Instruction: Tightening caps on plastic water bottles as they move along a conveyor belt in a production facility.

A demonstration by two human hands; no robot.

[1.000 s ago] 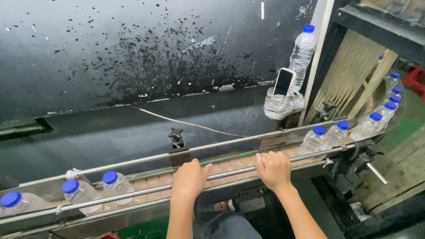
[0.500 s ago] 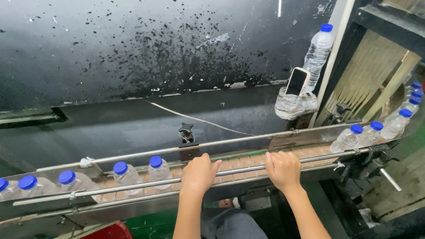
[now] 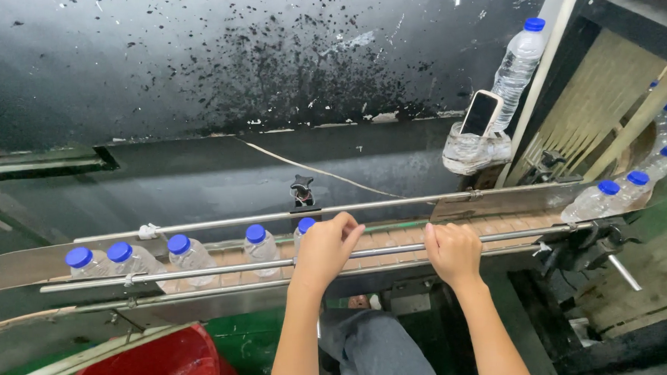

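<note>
Both hands are resting curled on the front guide rail (image 3: 396, 247), the left hand (image 3: 326, 248) touching the nearest blue-capped bottle (image 3: 304, 234) and the right hand (image 3: 453, 251) holding nothing, while four bottles (image 3: 190, 254) are queuing leftward and checked ones (image 3: 619, 194) are leaving rightward.

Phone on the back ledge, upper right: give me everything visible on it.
The phone is a slim slab with a dark, unlit screen and a pale, light-coloured rim, probably a case. It stands on end, leaning back and tilted to the right. Its foot sits in a crumpled clear plastic wrap on the dark ledge. A clear upright bottle with a blue cap stands right behind it, apparently propping it. Neither hand is near it; both rest on the conveyor rail below.
</note>
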